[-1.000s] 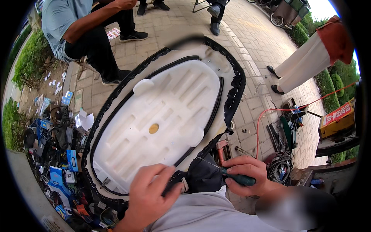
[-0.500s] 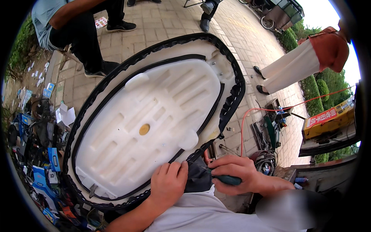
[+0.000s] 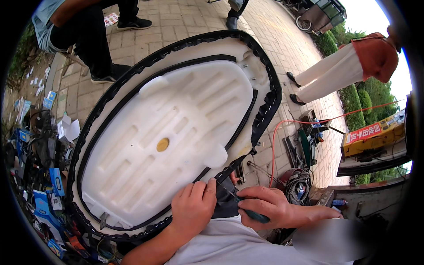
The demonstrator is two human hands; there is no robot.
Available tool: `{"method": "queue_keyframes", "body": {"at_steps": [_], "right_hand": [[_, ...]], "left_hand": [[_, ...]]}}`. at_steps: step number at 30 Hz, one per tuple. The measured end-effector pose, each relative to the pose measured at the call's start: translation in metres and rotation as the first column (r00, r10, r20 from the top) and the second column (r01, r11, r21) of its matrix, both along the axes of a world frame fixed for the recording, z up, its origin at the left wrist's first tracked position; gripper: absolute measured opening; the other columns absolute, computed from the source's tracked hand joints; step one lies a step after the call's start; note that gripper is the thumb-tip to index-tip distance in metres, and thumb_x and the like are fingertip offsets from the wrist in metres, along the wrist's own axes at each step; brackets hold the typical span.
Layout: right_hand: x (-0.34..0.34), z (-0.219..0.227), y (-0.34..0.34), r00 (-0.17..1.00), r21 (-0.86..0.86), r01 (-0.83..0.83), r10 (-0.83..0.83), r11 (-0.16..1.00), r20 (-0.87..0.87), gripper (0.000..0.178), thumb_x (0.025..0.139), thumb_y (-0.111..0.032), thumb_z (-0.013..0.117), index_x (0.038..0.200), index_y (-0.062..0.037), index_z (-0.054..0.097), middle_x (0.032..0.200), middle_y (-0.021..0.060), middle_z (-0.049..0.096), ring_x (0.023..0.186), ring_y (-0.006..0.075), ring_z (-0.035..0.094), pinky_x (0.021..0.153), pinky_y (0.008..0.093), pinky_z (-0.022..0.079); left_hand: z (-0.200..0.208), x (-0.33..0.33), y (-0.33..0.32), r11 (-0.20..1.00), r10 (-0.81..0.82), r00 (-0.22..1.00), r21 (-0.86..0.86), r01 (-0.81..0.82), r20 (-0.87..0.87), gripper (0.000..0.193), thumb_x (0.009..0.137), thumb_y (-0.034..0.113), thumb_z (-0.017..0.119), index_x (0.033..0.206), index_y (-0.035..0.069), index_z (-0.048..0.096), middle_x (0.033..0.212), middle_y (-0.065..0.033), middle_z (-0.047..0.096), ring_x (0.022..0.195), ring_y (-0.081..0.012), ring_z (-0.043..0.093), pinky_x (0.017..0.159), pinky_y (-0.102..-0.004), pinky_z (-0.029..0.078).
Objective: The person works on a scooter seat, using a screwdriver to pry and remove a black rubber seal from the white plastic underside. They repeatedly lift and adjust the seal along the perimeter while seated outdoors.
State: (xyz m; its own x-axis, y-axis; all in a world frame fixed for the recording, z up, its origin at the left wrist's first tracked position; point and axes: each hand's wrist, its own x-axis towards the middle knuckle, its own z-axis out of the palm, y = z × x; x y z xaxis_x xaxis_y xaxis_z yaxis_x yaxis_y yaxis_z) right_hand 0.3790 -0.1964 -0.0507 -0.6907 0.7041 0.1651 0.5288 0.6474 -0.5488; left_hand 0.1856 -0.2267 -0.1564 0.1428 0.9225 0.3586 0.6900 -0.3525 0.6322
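Note:
An upturned scooter seat (image 3: pixel 132 145) lies across my lap, its white plastic base facing up. Its black cover (image 3: pixel 90 119) is folded over the rim, with a row of light stitches or staples along it. My left hand (image 3: pixel 193 206) is closed over the near edge of the seat, fingers bent onto the base and thumb at the black rim. My right hand (image 3: pixel 267 207) grips the dark green handle of a screwdriver (image 3: pixel 257 216). The thin metal shaft points left at the rim, close to my left thumb; whether its tip touches is hard to see.
Boxes and scraps (image 3: pixel 42 203) are heaped at the left. A person in dark trousers (image 3: pixel 79 39) sits at the far left; another in white trousers (image 3: pixel 329 73) stands at the right. A red hose (image 3: pixel 276 141), coiled cable (image 3: pixel 301 183) and tools lie to the right.
The seat shows slightly further left and up in the view. My right hand and the screwdriver have shifted slightly left and down; the shaft shows more clearly beside the rim.

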Motion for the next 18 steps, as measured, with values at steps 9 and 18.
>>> {"method": "queue_keyframes", "body": {"at_steps": [9, 18], "right_hand": [[-0.008, 0.002, 0.009, 0.998, -0.104, 0.047, -0.05, 0.993, -0.027, 0.031, 0.072, -0.004, 0.081, 0.101, -0.0043, 0.068, 0.111, 0.0126, 0.067, 0.079, 0.0242, 0.07, 0.063, 0.0324, 0.06], [0.017, -0.045, -0.019, 0.996, 0.206, -0.063, 0.076, 0.977, -0.055, 0.031, 0.072, -0.007, 0.08, 0.1, -0.0042, 0.068, 0.109, 0.0176, 0.067, 0.084, 0.0283, 0.071, 0.076, 0.0369, 0.064]], "left_hand": [[0.002, 0.001, 0.003, 0.999, -0.033, 0.999, -0.019, 0.033, 0.001, 0.025, 0.074, 0.005, 0.075, 0.099, 0.002, 0.073, 0.077, -0.0043, 0.054, 0.067, -0.0219, 0.06, 0.056, -0.0353, 0.048], [-0.003, 0.001, 0.006, 0.998, -0.048, 0.999, -0.046, 0.047, -0.022, 0.026, 0.074, 0.005, 0.074, 0.1, 0.001, 0.073, 0.079, -0.0045, 0.056, 0.066, -0.0217, 0.061, 0.056, -0.0351, 0.049]]}}
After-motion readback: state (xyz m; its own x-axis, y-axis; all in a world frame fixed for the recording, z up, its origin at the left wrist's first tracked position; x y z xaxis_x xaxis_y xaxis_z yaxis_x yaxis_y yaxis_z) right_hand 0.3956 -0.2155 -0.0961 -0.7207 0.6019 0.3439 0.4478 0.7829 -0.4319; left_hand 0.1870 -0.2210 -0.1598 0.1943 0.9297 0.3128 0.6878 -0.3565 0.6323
